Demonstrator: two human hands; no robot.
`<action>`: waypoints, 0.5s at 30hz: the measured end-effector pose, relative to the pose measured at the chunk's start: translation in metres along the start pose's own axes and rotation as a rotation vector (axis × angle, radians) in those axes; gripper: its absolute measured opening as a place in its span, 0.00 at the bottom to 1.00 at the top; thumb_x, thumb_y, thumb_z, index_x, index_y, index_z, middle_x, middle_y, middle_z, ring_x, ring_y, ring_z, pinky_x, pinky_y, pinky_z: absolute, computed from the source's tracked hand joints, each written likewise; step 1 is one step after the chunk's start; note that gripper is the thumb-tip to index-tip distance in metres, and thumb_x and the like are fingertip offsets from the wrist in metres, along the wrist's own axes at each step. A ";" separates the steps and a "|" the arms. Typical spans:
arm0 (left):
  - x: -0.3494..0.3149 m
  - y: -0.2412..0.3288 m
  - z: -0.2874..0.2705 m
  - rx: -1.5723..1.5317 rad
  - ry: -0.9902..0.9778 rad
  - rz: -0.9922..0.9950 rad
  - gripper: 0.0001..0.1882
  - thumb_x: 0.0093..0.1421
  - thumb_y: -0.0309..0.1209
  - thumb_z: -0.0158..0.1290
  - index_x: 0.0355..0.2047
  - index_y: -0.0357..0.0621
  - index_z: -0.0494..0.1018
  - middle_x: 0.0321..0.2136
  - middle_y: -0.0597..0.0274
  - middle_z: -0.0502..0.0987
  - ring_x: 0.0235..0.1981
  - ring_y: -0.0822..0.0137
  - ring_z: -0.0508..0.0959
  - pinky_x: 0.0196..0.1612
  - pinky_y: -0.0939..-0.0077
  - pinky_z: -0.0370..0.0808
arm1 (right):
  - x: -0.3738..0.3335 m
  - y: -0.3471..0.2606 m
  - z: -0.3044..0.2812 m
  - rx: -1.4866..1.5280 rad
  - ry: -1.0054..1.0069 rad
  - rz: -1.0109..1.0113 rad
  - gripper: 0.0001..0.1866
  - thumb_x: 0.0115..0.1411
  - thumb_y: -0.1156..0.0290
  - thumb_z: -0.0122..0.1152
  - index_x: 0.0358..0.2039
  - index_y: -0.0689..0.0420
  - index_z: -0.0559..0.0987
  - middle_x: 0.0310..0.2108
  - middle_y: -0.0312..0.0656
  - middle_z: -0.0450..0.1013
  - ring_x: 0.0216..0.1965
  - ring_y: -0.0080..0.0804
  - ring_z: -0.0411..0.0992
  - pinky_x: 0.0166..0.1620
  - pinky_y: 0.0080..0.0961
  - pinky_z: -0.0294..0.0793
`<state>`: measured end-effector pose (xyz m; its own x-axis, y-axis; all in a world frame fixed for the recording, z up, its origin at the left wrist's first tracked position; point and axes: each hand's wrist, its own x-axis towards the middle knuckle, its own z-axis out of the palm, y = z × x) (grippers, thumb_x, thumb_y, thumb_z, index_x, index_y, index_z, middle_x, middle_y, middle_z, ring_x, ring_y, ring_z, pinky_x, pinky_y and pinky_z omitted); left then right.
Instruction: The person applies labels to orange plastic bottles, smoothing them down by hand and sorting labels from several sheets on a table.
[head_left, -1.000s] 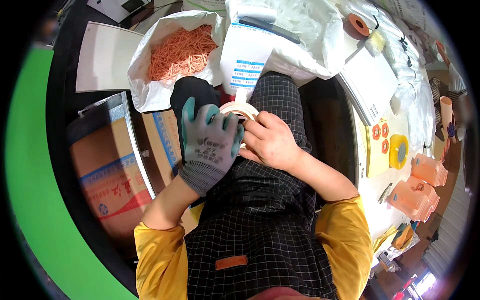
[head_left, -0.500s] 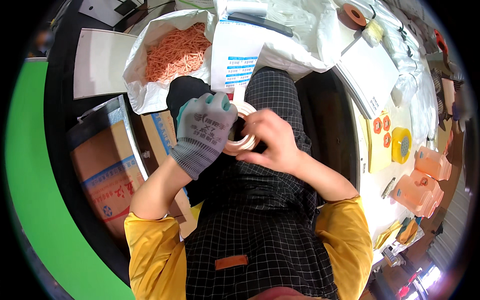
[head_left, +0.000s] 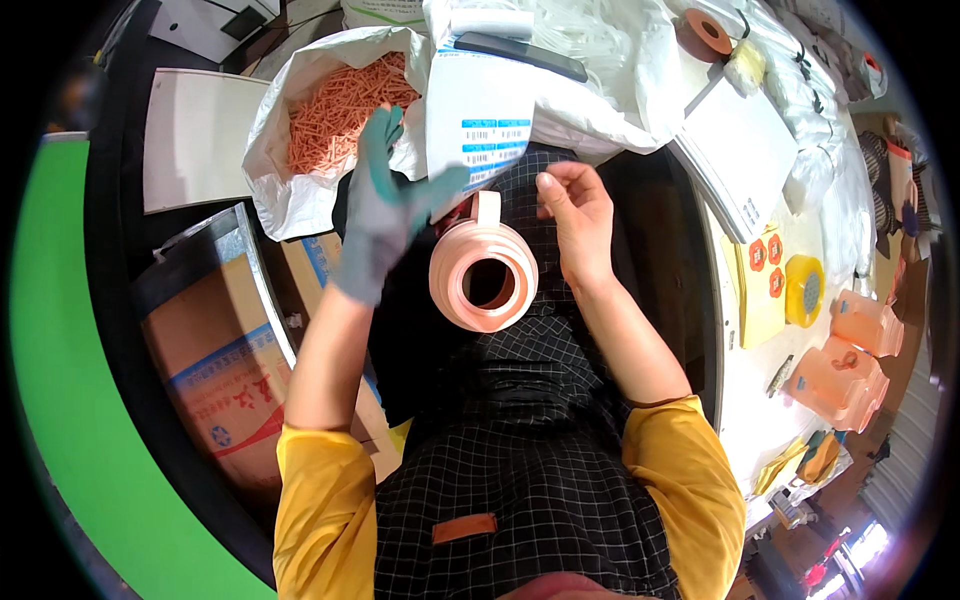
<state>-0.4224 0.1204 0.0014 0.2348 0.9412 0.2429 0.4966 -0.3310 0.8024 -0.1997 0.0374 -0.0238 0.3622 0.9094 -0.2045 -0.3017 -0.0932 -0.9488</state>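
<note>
A pale pink plastic jug (head_left: 450, 262) with a round ribbed neck and a small handle sits at my lap, its dark round mouth facing up. Neither hand touches it. My left hand (head_left: 385, 205), in a grey and teal glove, is above and left of the jug with its fingers spread, and looks slightly blurred. Beside it lies a white sheet with blue-printed labels (head_left: 480, 95). My bare right hand (head_left: 582, 215) is right of the sheet's lower edge, thumb up and fingers curled in. What its fingertips hold, if anything, is hidden.
A white sack (head_left: 262, 150) of thin orange sticks (head_left: 340, 110) stands at the far left. A dark phone (head_left: 520, 55) lies across the sheet. To the right are a white stack (head_left: 735, 150), a yellow tape roll (head_left: 803, 290) and orange containers (head_left: 838, 380). Cardboard boxes (head_left: 225, 390) stand at left.
Both hands have come off the jug, exposing its mouth. The left has moved up and left with fingers spreading; the right has moved up and right with fingers curled.
</note>
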 end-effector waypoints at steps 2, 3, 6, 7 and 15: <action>0.032 -0.012 0.017 -0.351 -0.118 -0.286 0.52 0.54 0.32 0.74 0.72 0.32 0.56 0.59 0.46 0.76 0.59 0.61 0.76 0.62 0.68 0.74 | 0.013 0.007 0.010 -0.013 0.043 -0.138 0.30 0.62 0.69 0.75 0.59 0.68 0.71 0.50 0.47 0.75 0.46 0.27 0.75 0.49 0.22 0.78; 0.042 -0.018 0.019 -0.401 -0.192 -0.290 0.48 0.53 0.33 0.74 0.68 0.32 0.60 0.57 0.47 0.77 0.57 0.61 0.78 0.60 0.68 0.75 | 0.024 0.013 0.011 -0.092 0.010 -0.148 0.35 0.61 0.69 0.76 0.62 0.69 0.68 0.56 0.52 0.72 0.51 0.32 0.75 0.54 0.25 0.77; 0.040 -0.005 0.023 -0.373 -0.173 -0.167 0.41 0.53 0.32 0.73 0.63 0.33 0.66 0.51 0.53 0.81 0.53 0.64 0.80 0.56 0.69 0.78 | 0.047 0.000 0.028 0.114 -0.198 0.033 0.34 0.59 0.74 0.76 0.63 0.70 0.70 0.56 0.53 0.77 0.55 0.35 0.77 0.59 0.31 0.76; 0.039 0.007 0.021 -0.325 -0.201 -0.240 0.42 0.54 0.32 0.72 0.65 0.34 0.65 0.54 0.53 0.79 0.54 0.63 0.80 0.56 0.69 0.78 | 0.055 0.002 0.031 0.143 -0.237 0.015 0.29 0.60 0.76 0.74 0.59 0.69 0.74 0.52 0.49 0.79 0.51 0.32 0.78 0.57 0.30 0.78; 0.048 0.013 0.009 0.379 0.153 0.443 0.21 0.54 0.39 0.69 0.48 0.53 0.83 0.52 0.62 0.77 0.58 0.57 0.74 0.67 0.50 0.64 | 0.064 -0.009 0.057 0.138 -0.226 -0.075 0.14 0.62 0.83 0.68 0.49 0.67 0.82 0.44 0.44 0.83 0.43 0.26 0.81 0.50 0.26 0.81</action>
<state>-0.3967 0.1609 0.0184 0.3784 0.6977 0.6083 0.6489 -0.6686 0.3632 -0.2239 0.1195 -0.0143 0.1872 0.9804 -0.0614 -0.4043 0.0199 -0.9144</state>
